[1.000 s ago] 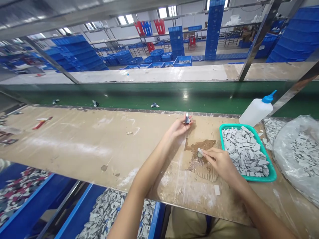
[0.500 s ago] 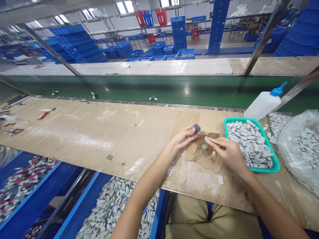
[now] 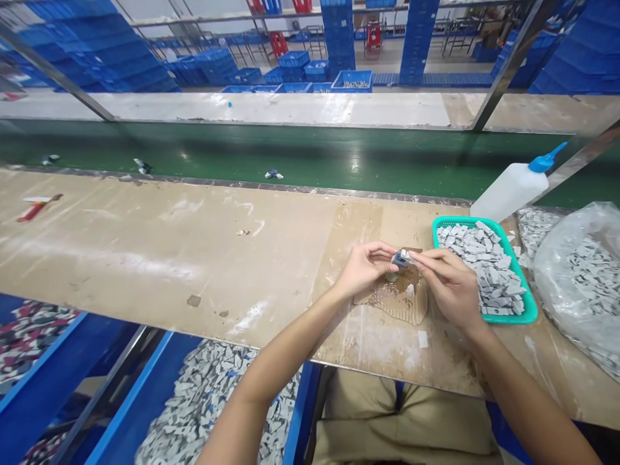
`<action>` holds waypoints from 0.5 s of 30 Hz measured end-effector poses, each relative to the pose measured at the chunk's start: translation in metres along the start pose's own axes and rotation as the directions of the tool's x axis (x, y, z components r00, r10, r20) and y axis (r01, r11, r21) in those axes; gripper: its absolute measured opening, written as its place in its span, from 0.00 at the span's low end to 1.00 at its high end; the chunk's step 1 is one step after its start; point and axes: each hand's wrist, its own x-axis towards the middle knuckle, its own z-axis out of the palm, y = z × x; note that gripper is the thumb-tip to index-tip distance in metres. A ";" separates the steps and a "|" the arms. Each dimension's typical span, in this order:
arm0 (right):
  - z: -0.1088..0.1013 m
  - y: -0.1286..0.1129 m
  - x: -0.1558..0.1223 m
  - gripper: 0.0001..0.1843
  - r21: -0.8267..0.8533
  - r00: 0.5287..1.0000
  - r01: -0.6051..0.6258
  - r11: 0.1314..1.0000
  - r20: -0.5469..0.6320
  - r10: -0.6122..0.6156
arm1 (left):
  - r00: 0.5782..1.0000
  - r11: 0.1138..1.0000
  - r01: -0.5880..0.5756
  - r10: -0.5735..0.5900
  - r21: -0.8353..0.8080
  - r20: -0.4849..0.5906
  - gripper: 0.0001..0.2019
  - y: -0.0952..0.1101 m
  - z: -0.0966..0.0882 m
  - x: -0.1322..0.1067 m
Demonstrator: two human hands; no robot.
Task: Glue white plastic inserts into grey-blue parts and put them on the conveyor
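Between the fingers of my left hand [image 3: 365, 268] is a small dark blue plastic piece [image 3: 400, 260], closed in a pinch. My right hand [image 3: 450, 281] pinches a small light grey plastic piece [image 3: 407, 256] and holds it against the blue one; how far the two fit together I cannot tell. Both hands are over a brown cardboard scrap [image 3: 409, 309]. A small round dish [image 3: 392, 277] on the cardboard is partly covered by my left fingers. Right of my right hand stands a green basket [image 3: 531, 303] heaped with similar light grey pieces [image 3: 498, 271].
A white bottle with a blue nozzle [image 3: 511, 190] leans behind the basket. To its right lies a clear plastic bag [image 3: 557, 258] of grey pieces. A green conveyor belt [image 3: 320, 155] runs beyond the table. Below the front edge are blue bins [image 3: 130, 400] of parts; a red-handled tool [image 3: 36, 210] lies far left.
My hands have come together, bringing the grey piece up against the blue piece. The left hand has moved right and now partly covers the round dish. The view has tilted down slightly.
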 end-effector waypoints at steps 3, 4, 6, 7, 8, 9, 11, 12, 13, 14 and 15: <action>0.001 0.000 0.000 0.15 0.015 0.999 0.025 1.000 0.021 -0.026 | 1.000 1.000 -0.004 0.004 -0.007 -0.011 0.16 0.000 0.001 -0.001; 0.001 0.000 0.000 0.15 0.020 0.999 0.033 0.999 0.027 -0.033 | 1.000 1.000 -0.003 0.003 -0.010 -0.015 0.16 0.000 0.002 -0.001; 0.001 0.000 0.000 0.15 0.025 0.998 0.039 0.999 0.037 -0.040 | 0.999 1.000 0.000 -0.001 -0.015 -0.033 0.15 0.001 0.002 -0.002; 0.001 0.000 0.000 0.15 0.024 0.998 0.038 0.999 0.046 -0.039 | 0.999 1.000 0.000 -0.001 -0.013 -0.049 0.15 0.001 0.003 -0.002; 0.001 0.000 0.000 0.15 0.022 0.998 0.033 0.999 0.057 -0.034 | 0.998 1.000 -0.001 0.000 -0.005 -0.067 0.14 0.002 0.004 -0.003; 0.001 0.000 0.000 0.15 0.020 0.997 0.026 0.999 0.071 -0.028 | 0.996 1.000 -0.004 0.004 0.006 -0.086 0.13 0.002 0.005 -0.004; 0.002 0.000 0.000 0.15 0.023 0.995 0.007 1.000 0.099 -0.009 | 0.993 0.999 -0.012 0.016 0.032 -0.119 0.12 0.004 0.007 -0.006; 0.002 0.000 0.000 0.15 0.028 0.994 -0.002 1.000 0.111 -0.001 | 0.991 0.999 -0.015 0.021 0.045 -0.134 0.11 0.004 0.007 -0.007; 0.003 0.000 -0.001 0.16 0.032 0.993 -0.009 0.999 0.121 0.005 | 0.989 0.998 -0.015 0.023 0.055 -0.147 0.11 0.005 0.008 -0.008; 0.005 0.001 -0.001 0.16 0.035 0.992 -0.014 0.999 0.124 0.009 | 0.987 0.998 -0.012 0.022 0.064 -0.161 0.10 0.005 0.008 -0.009; 0.006 0.001 -0.001 0.16 0.038 0.992 -0.017 0.999 0.122 0.013 | 0.984 0.997 -0.006 0.018 0.072 -0.175 0.10 0.004 0.008 -0.010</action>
